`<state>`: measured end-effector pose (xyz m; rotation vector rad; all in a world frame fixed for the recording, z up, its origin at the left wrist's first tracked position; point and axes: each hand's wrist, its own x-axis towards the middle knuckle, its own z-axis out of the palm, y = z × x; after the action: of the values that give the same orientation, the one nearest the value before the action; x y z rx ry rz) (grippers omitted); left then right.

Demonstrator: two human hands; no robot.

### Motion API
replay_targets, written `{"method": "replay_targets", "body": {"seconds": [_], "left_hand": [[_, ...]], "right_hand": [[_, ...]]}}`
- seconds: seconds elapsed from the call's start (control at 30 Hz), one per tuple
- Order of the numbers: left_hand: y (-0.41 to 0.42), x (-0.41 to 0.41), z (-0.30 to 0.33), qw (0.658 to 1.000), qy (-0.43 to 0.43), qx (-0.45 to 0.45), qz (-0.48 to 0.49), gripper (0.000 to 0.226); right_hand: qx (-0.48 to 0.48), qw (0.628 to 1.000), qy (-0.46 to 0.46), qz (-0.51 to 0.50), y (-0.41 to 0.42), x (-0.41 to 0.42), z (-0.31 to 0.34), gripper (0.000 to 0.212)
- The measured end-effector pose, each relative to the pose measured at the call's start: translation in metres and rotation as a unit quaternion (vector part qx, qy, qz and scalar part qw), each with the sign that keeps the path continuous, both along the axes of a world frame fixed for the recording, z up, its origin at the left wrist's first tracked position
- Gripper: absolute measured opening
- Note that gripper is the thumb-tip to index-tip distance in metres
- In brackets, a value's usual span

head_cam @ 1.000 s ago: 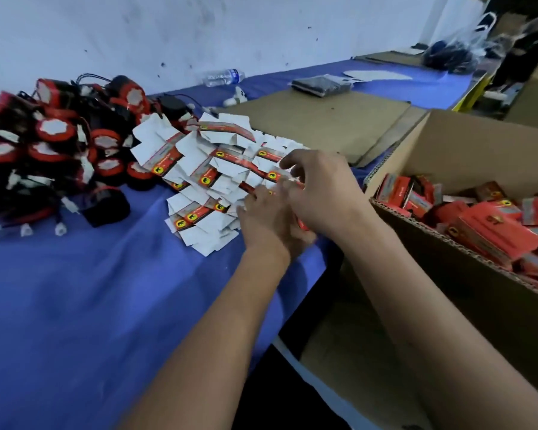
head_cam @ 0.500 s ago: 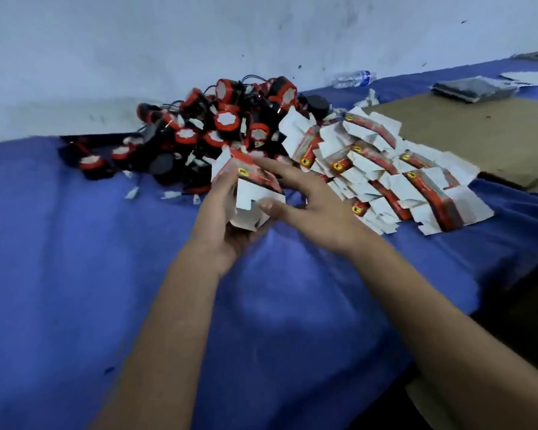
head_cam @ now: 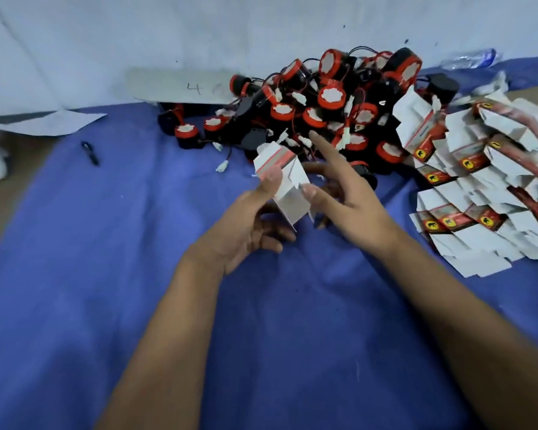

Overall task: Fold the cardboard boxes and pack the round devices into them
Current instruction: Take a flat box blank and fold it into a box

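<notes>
Left hand (head_cam: pixel 246 225) holds part-folded cardboard box (head_cam: pixel 284 184) above blue worktop (head_cam: pixel 106 274), thumb pinching its top edge. Right hand (head_cam: pixel 348 200): thumb on box side, index finger extended twd pile of round devices (head_cam: pixel 323 103) behind. Flat boxes (head_cam: pixel 479 181) stacked at right.

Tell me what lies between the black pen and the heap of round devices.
Head view: only bare blue cloth between the pen and the heap of round devices.
</notes>
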<state>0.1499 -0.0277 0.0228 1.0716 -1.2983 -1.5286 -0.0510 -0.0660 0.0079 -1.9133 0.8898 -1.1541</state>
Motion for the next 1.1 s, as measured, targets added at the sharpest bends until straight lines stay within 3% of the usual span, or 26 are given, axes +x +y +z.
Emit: {"method": "replay_targets", "body": {"seconds": [0.1,0.2,0.27,0.37,0.5,0.6,0.77,0.9,1.1], "left_hand": [[-0.002,-0.004,-0.006,0.997,-0.056,-0.048,0.03,0.057],[-0.004,-0.01,-0.012,0.991,-0.076,-0.074,0.084,0.068],[-0.006,-0.011,-0.014,0.982,-0.08,-0.112,0.126,0.077],[-0.008,-0.01,-0.018,0.952,-0.17,-0.19,0.169,0.094],[-0.014,-0.007,-0.025,0.927,-0.195,-0.227,0.227,0.064],[-0.02,-0.004,-0.027,0.923,-0.176,-0.195,0.282,0.059],[-0.023,-0.004,-0.03,0.945,-0.081,-0.143,0.283,0.054],[-0.021,-0.003,-0.03,0.956,-0.078,-0.128,0.253,0.043],[-0.008,-0.008,-0.019,0.966,-0.111,-0.174,0.156,0.058]], "right_hand": [[-0.037,0.997,0.041,0.05,-0.001,-0.002,0.001,0.081],[-0.028,0.997,0.065,0.022,-0.003,0.004,-0.002,0.074],[-0.02,0.999,0.025,-0.011,-0.003,0.008,-0.004,0.061],[0.059,0.995,-0.076,-0.038,-0.004,0.017,-0.002,0.049],[0.181,0.966,-0.181,-0.036,-0.015,0.041,0.008,0.046],[0.212,0.956,-0.204,0.003,-0.017,0.057,0.009,0.047],[0.191,0.954,-0.212,0.089,-0.006,0.06,-0.009,0.051],[0.164,0.964,-0.201,0.052,-0.006,0.05,-0.009,0.05],[0.2,0.953,-0.227,0.017,-0.008,0.043,-0.009,0.037]]}}
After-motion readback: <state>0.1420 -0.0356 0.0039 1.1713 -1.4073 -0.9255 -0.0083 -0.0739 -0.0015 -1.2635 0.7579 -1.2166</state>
